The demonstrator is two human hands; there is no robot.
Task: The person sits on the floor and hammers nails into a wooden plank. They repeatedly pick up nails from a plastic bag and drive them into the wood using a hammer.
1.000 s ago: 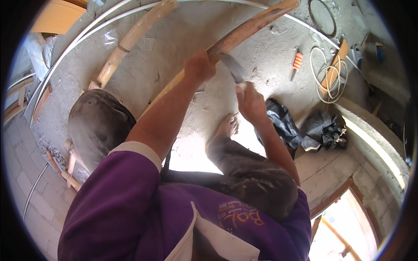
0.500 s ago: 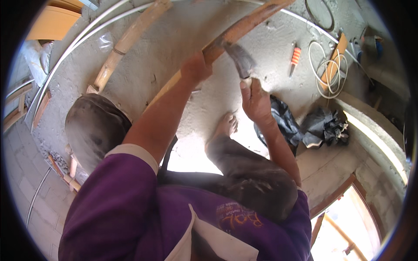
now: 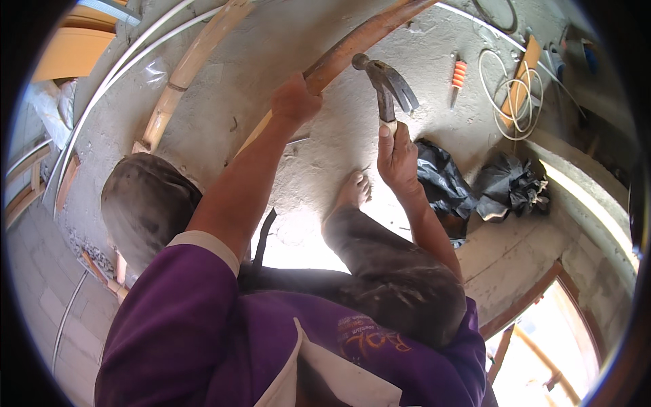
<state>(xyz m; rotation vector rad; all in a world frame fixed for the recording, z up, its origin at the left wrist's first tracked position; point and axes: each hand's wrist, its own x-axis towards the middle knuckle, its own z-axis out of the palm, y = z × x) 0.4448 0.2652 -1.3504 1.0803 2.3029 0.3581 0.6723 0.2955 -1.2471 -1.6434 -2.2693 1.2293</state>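
Claw hammer (image 3: 385, 88): held over the middle of the concrete floor (image 3: 332, 139), head away from the person; round striking face to the left, forked claw to the right; dark neck, pale grip
Right hand (image 3: 399, 161): fingers wrapped round the pale grip, thumb laid along it
Bamboo length (image 3: 363, 44): reddish brown, slanting over the floor toward its far edge, where it runs out of view; the striking face is close by its near side; whether the two touch, I cannot tell
Left hand (image 3: 296, 102): fist closed tight round the bamboo length, to the left of the hammer head
Person's legs: bare right foot (image 3: 354, 190) on the floor, nearer than both hands; left knee (image 3: 149, 203) bent, in dusty dark trousers
Bamboo pole (image 3: 178, 91): thicker, pale, one joint showing; lies left of the left hand, its near end just beyond the left knee
Floor's left edge: white pipes (image 3: 124, 64) curving along it; block wall (image 3: 41, 271) beyond
Toward the floor's right edge: orange-banded tool (image 3: 459, 76), narrow blade pointing nearer the person; pale cable coil (image 3: 517, 138) looped over an orange-brown board (image 3: 531, 57); dark hoop (image 3: 500, 29) farther off
Beside the right forearm: crumpled black plastic bag (image 3: 439, 178); second black bag (image 3: 510, 184) just right of it, near the low concrete ledge (image 3: 576, 163)
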